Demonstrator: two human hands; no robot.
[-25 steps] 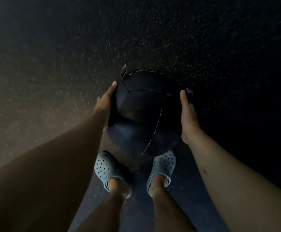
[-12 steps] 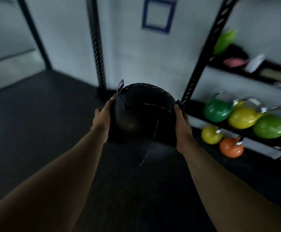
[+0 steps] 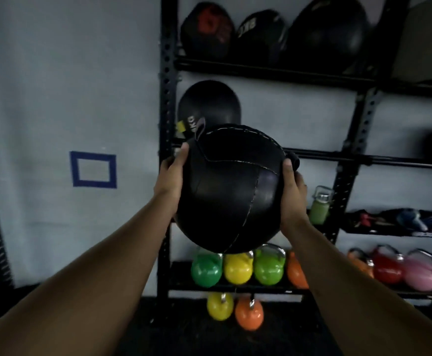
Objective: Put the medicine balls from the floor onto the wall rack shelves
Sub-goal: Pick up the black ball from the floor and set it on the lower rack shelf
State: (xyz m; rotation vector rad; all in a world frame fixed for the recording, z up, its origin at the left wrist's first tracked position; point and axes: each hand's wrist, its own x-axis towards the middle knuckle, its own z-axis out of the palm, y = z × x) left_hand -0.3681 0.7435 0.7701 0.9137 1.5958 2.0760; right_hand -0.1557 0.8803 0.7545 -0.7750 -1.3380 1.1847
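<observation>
ball up at the rack, held between both hands

the left hand (image 3: pixel 170 179) and right hand (image 3: pixel 292 199) are clamped on opposite sides of the black ball (image 3: pixel 229 188), which is in the air in front of the rack (image 3: pixel 167 73), level with its middle shelf (image 3: pixel 364 159). half a second ago the ball sat lower, with the floor filling most of the view and the rack off to the right; now the rack is straight ahead. another ball (image 3: pixel 208 106) rests on the middle shelf just behind the held one, three more (image 3: pixel 328 29) on the shelf above, and coloured kettlebells (image 3: pixel 238 269) line the bottom shelf.
</observation>
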